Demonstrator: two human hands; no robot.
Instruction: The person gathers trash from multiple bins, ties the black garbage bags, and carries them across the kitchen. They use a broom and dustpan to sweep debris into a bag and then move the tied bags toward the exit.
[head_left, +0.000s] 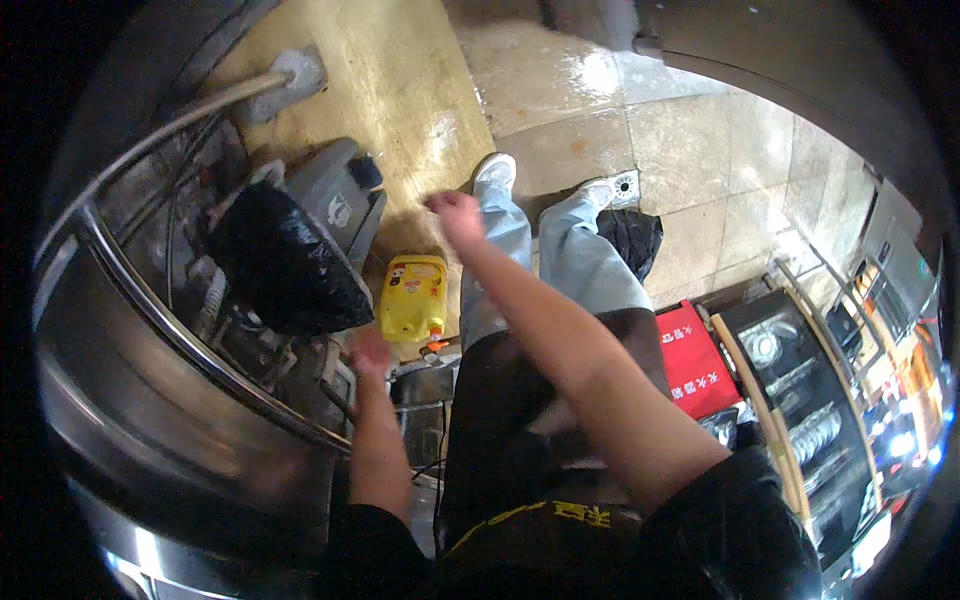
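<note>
My left hand (370, 354) is blurred, near the lower edge of a black plastic bag (289, 262); whether it touches the bag is unclear. The bulging bag lies against a grey plastic bin (330, 196) that bears a white emblem. Over the floor by my leg, my right hand (457, 219) reaches out with its fingers partly curled, and blur hides whether anything is in it. Between my two hands, lower down, stands a yellow plastic jug (414, 298) with an orange cap and a printed label.
Steel railing (112, 232) curves along the left, above hoses and metal parts. A red box with writing (694, 360) stands right of my legs, beside a rack (795, 375) of wrapped goods. Another black bag (632, 241) lies by my foot, near a floor drain (625, 187). The tiles look wet.
</note>
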